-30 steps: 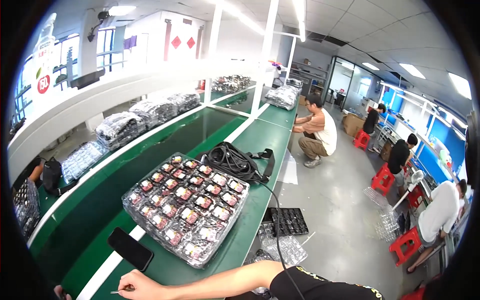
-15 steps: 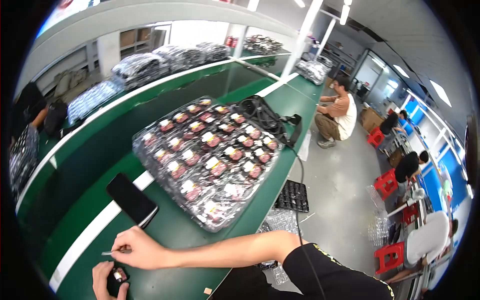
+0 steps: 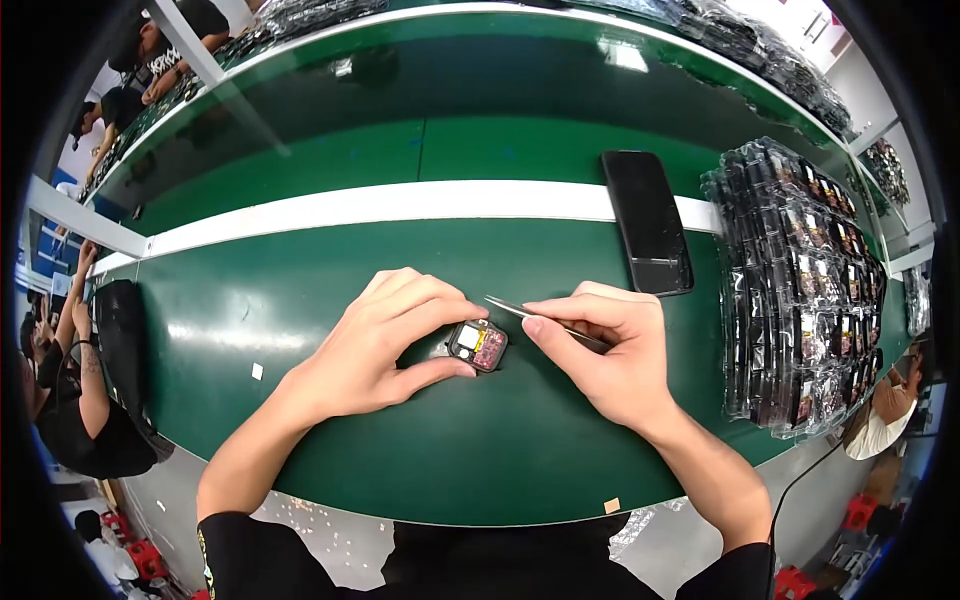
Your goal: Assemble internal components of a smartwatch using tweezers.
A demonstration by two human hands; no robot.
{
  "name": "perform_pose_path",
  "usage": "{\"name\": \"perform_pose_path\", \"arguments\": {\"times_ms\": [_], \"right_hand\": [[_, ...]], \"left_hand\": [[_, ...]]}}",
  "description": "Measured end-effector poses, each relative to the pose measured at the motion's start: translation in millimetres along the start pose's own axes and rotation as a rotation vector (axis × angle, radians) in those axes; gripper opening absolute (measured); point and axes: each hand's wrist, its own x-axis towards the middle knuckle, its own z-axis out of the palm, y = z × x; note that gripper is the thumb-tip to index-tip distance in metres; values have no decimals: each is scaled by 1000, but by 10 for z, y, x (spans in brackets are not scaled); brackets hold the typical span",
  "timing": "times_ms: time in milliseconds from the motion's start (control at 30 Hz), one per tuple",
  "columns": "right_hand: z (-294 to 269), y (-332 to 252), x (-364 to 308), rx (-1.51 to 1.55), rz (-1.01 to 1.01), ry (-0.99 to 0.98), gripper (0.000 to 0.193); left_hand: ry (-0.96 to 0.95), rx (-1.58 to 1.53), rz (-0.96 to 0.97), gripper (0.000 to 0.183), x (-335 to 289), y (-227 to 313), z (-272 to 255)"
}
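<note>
Between the thumb and forefinger of my left hand (image 3: 375,345), a small black electronic device (image 3: 488,350) is gripped low at the green table (image 3: 400,460). Its face shows a reddish circuit board with a white square and a yellow strip. My right hand (image 3: 630,355) pinches metal tweezers (image 3: 507,306). Their tips point left, close above the device and near my left fingertip, apart from the board. Whether anything is between the tips is too small to tell.
A black phone (image 3: 648,220) lies across the white strip (image 3: 400,203) behind my right hand. Stacked clear trays (image 3: 775,300) of similar devices stand at the right. A white scrap (image 3: 257,371) and a tan scrap (image 3: 612,506) lie on the table. People sit at the left (image 3: 95,400).
The view has swung left and down from the room to the table before me. My right hand still holds the tweezers and my left hand the device.
</note>
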Motion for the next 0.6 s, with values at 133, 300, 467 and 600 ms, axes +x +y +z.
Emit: {"name": "perform_pose_path", "arguments": {"times_ms": [133,300,467,600], "right_hand": [[5,-34,-6,-81,-107,-82,14],[32,4,6,-223,-172,-94,9],[52,34,-8,-238,-168,-111,12],[60,19,12,-265,-180,-113,14]], "left_hand": [[-32,-22,-26,53,-28,-66,-18],[5,-26,-48,50,-18,-104,20],[12,-9,-57,54,-22,-117,24],[25,-49,-57,58,-35,-164,49]]}}
